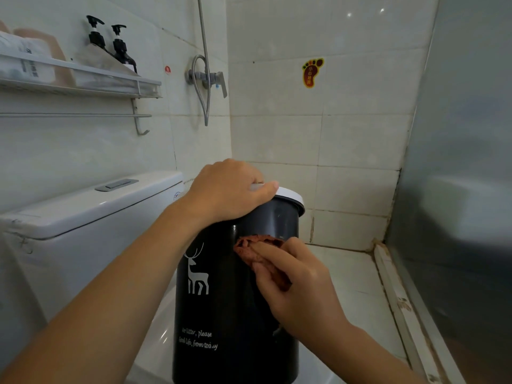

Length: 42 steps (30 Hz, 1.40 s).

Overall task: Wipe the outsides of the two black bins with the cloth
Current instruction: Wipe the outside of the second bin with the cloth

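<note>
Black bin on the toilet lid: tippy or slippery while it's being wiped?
Probably tippy: the black bin is tall and narrow, and the left hand grips its white rim. Its glossy wall likely slides easily under the cloth the right hand presses on it.

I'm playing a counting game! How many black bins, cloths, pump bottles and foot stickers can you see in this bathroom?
Black bins: 1, the black bin with the deer picture
Cloths: 1, the brown cloth
Pump bottles: 2, one pump bottle and a second pump bottle on the shelf
Foot stickers: 1, the foot sticker
Total: 5
</note>
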{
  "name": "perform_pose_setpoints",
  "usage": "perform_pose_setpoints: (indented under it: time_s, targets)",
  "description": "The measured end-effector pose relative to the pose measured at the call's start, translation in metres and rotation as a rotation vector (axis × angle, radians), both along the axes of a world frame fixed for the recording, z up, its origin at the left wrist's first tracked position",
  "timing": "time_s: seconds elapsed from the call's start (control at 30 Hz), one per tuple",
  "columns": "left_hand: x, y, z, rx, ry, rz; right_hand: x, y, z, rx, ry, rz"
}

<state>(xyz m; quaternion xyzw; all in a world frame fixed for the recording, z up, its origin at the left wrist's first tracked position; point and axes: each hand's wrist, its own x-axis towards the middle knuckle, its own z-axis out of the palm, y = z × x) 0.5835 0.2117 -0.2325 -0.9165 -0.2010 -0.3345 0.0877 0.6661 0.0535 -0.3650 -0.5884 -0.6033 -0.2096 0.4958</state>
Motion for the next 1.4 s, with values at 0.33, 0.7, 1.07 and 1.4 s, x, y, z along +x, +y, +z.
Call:
perform_pose_setpoints:
  time_s: [0.33, 0.7, 1.07, 1.4]
  targets:
    - [0.004, -0.002, -0.016, 0.037, -0.253, -0.008, 0.048, 0.017, 0.023, 0.054, 0.535, -0.039]
    - [0.002, 0.007, -0.023, 0.013, -0.295, 0.039, 0.055, 0.02, 0.024, 0.044, 0.354, -0.062]
    - [-0.005, 0.008, -0.023, 0.016, -0.293, 0.069, 0.039, 0.009, 0.008, 0.016, 0.298, -0.082]
    - [-0.008, 0.011, -0.023, 0.02, -0.274, 0.063, 0.037, -0.007, -0.002, -0.014, 0.17, -0.081]
